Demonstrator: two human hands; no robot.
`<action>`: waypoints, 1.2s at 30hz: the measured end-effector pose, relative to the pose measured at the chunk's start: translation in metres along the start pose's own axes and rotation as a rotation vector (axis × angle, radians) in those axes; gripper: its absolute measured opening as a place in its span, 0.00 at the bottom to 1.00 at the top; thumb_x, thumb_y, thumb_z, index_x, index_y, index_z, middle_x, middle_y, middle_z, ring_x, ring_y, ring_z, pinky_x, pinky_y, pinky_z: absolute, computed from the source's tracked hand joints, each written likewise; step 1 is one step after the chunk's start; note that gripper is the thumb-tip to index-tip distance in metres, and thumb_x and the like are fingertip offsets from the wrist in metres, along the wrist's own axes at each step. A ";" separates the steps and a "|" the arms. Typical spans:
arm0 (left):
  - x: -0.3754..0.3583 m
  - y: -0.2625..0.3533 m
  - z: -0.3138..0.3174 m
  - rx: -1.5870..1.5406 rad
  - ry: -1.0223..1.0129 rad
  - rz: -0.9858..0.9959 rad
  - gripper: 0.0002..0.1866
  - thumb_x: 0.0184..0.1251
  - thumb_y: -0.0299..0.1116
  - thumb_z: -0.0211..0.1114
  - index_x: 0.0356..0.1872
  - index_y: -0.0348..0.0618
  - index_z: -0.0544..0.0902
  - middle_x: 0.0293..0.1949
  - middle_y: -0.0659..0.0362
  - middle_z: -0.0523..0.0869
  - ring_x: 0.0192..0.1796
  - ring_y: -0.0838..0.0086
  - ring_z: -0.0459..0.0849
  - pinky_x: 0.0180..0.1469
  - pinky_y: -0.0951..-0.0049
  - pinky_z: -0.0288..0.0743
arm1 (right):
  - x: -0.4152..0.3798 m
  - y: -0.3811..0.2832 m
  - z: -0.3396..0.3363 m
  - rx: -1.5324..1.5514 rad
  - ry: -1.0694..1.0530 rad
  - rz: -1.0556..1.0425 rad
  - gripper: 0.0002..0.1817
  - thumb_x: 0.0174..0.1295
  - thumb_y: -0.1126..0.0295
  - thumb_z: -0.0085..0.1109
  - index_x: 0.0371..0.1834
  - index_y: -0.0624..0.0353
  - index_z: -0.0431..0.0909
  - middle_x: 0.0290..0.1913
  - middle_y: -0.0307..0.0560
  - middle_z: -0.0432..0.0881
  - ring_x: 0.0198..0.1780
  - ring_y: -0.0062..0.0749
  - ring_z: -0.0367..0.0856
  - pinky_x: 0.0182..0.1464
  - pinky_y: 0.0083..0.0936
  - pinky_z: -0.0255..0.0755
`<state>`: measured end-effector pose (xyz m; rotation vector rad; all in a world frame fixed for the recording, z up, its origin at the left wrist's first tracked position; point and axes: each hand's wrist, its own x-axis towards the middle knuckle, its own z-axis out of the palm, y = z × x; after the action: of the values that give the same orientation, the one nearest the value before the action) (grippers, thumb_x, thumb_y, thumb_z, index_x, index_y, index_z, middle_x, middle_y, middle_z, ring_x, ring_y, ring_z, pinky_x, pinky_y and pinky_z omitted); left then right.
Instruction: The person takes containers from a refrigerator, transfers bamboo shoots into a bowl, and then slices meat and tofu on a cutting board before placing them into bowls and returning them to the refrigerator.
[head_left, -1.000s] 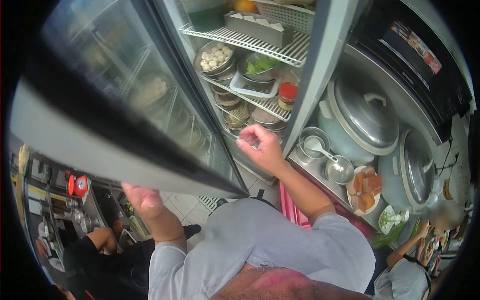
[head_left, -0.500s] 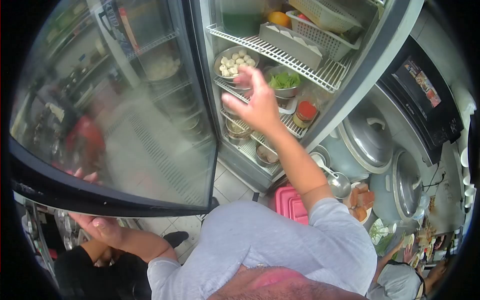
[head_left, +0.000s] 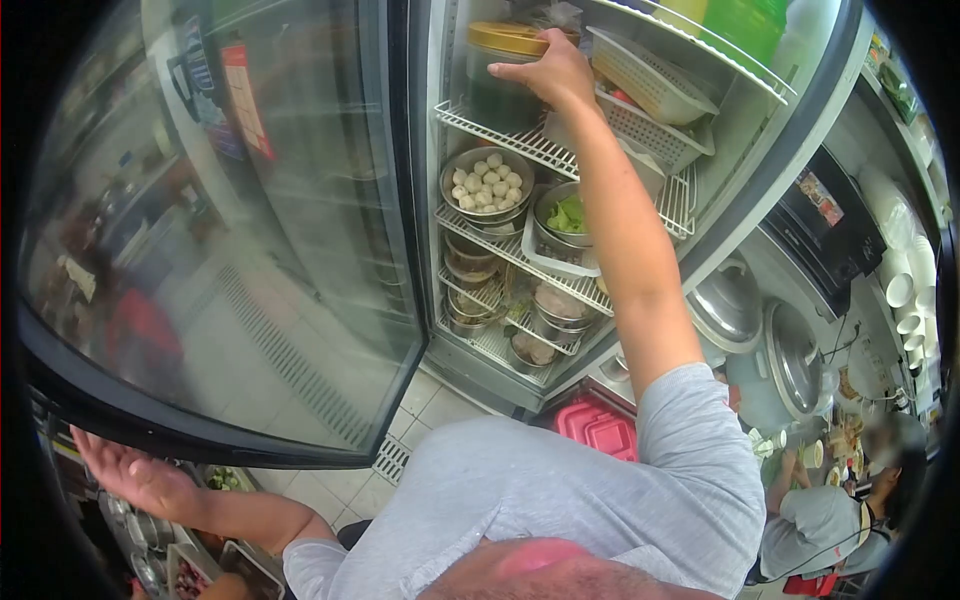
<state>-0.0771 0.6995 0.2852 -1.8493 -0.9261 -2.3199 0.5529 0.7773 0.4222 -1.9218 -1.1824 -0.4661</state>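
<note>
My right hand (head_left: 558,72) is raised to an upper shelf of the fridge, thumb and fingers apart, at the yellow lid (head_left: 508,38) of a big jar with dark green contents (head_left: 500,92). The thumb lies across the jar's front just under the lid; the fingertips overlap the lid's right side. On the shelf below stand a metal bowl of white balls (head_left: 488,184) and a bowl of green leaves (head_left: 566,214), partly behind my forearm. My left hand (head_left: 140,482) is open, fingers stretched out at the outer edge of the glass door (head_left: 230,300), which stands swung wide.
White plastic baskets (head_left: 655,75) sit right of the jar. Lower shelves hold several metal bowls (head_left: 562,308). Pink-red plastic containers (head_left: 597,428) lie by the fridge's foot. Lidded pots (head_left: 795,350) stand to the right, with a person (head_left: 815,530) behind them. More bowls (head_left: 150,530) are at lower left.
My right hand has risen from before the white balls to the jar on the upper shelf. The left hand has shifted left and spread along the door's edge. The view has tilted up.
</note>
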 end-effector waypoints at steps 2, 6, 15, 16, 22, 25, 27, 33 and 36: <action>0.012 0.022 0.016 -0.009 0.079 0.040 0.46 0.77 0.56 0.60 0.75 0.19 0.62 0.69 0.30 0.75 0.73 0.47 0.75 0.75 0.54 0.67 | 0.002 -0.002 0.002 -0.001 0.028 -0.031 0.52 0.40 0.42 0.86 0.65 0.64 0.77 0.53 0.58 0.89 0.55 0.47 0.88 0.59 0.38 0.81; -0.005 -0.005 0.014 -0.277 -0.213 0.110 0.43 0.78 0.58 0.59 0.70 0.18 0.68 0.67 0.28 0.77 0.72 0.44 0.76 0.73 0.52 0.70 | 0.003 -0.003 0.012 0.095 0.094 0.026 0.52 0.38 0.39 0.87 0.61 0.66 0.79 0.52 0.57 0.89 0.53 0.44 0.89 0.57 0.37 0.81; -0.031 -0.003 0.191 -0.686 -0.825 -0.322 0.42 0.76 0.55 0.64 0.76 0.29 0.65 0.69 0.41 0.78 0.65 0.58 0.83 0.65 0.61 0.76 | -0.010 -0.006 -0.013 0.238 0.213 -0.077 0.50 0.38 0.40 0.88 0.55 0.71 0.80 0.44 0.56 0.90 0.41 0.35 0.90 0.41 0.31 0.85; -0.040 -0.003 0.220 -0.749 -0.888 -0.405 0.45 0.76 0.57 0.65 0.78 0.31 0.63 0.70 0.41 0.77 0.64 0.58 0.84 0.64 0.62 0.77 | -0.017 -0.011 -0.020 0.246 0.209 -0.121 0.50 0.38 0.40 0.88 0.54 0.71 0.80 0.42 0.56 0.90 0.40 0.34 0.90 0.41 0.30 0.85; -0.099 -0.004 0.339 -1.500 -1.098 -0.963 0.61 0.67 0.75 0.61 0.84 0.38 0.49 0.78 0.34 0.64 0.73 0.33 0.73 0.65 0.42 0.82 | -0.078 -0.044 -0.030 0.578 -0.033 -0.197 0.45 0.29 0.40 0.90 0.42 0.66 0.81 0.39 0.53 0.89 0.41 0.34 0.88 0.48 0.32 0.83; -0.120 0.001 0.346 -1.930 -1.071 -1.179 0.64 0.61 0.80 0.61 0.84 0.40 0.51 0.79 0.32 0.60 0.76 0.25 0.65 0.63 0.29 0.80 | -0.121 -0.056 -0.018 0.645 -0.161 -0.278 0.43 0.30 0.43 0.91 0.40 0.63 0.79 0.38 0.53 0.87 0.41 0.37 0.87 0.47 0.33 0.82; -0.137 -0.003 0.332 -2.067 -0.909 -1.322 0.61 0.62 0.79 0.61 0.85 0.47 0.51 0.80 0.35 0.60 0.75 0.24 0.66 0.60 0.25 0.81 | -0.148 -0.068 -0.015 0.612 -0.210 -0.346 0.42 0.31 0.43 0.90 0.40 0.61 0.78 0.39 0.54 0.86 0.41 0.41 0.88 0.47 0.35 0.82; -0.165 -0.027 0.284 -2.076 -0.692 -1.421 0.59 0.64 0.67 0.71 0.86 0.56 0.46 0.81 0.35 0.52 0.74 0.19 0.59 0.50 0.24 0.86 | -0.142 -0.075 -0.014 0.700 -0.533 -0.360 0.35 0.48 0.50 0.84 0.54 0.60 0.81 0.45 0.56 0.88 0.51 0.43 0.89 0.57 0.34 0.81; -0.156 -0.024 0.271 -2.203 -0.668 -1.433 0.61 0.63 0.60 0.76 0.86 0.57 0.43 0.82 0.33 0.45 0.75 0.19 0.57 0.50 0.23 0.85 | -0.061 -0.053 0.005 0.275 -0.148 -0.458 0.33 0.63 0.46 0.72 0.62 0.60 0.82 0.55 0.58 0.90 0.56 0.55 0.89 0.59 0.44 0.81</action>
<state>0.1974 0.7935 0.1660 0.3407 -0.4464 0.5362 0.4768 0.7591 0.4028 -1.4683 -1.7004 -0.3775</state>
